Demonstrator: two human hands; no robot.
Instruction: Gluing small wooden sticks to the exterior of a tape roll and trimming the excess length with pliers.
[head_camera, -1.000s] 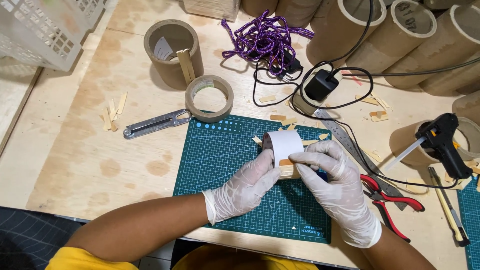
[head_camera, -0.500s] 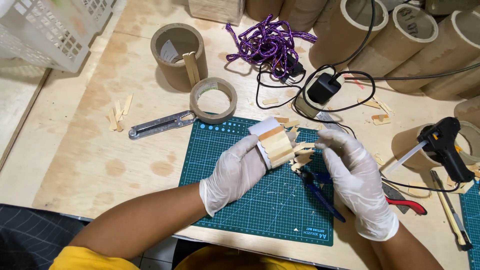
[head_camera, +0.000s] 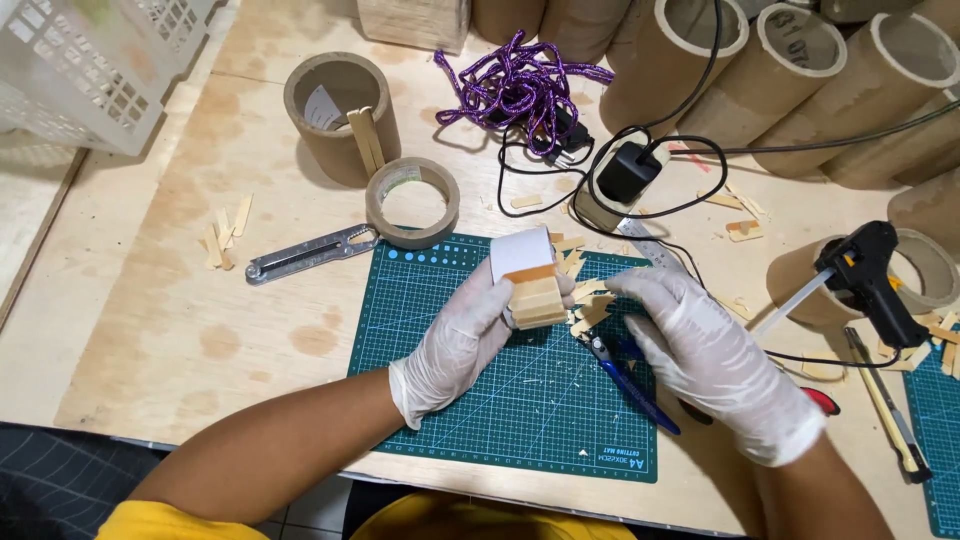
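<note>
My left hand, in a white glove, holds up a small white tube partly clad in short wooden sticks over the green cutting mat. My gloved right hand lies palm down just right of it. Its fingertips rest on a pile of cut wooden stick pieces. Whether it pinches a piece is hidden. Blue-handled cutters lie on the mat under the right hand. A red handle peeks out by the right wrist.
A brown tape roll, a metal utility knife and an upright cardboard tube holding sticks lie to the back left. A purple cord, black adapter, glue gun and several cardboard tubes are behind and right. A white basket fills the far left corner.
Both hands held the tube a second ago. My right hand has let go and dropped to the stick pieces; my left hand turned the tube so its stick-clad side shows.
</note>
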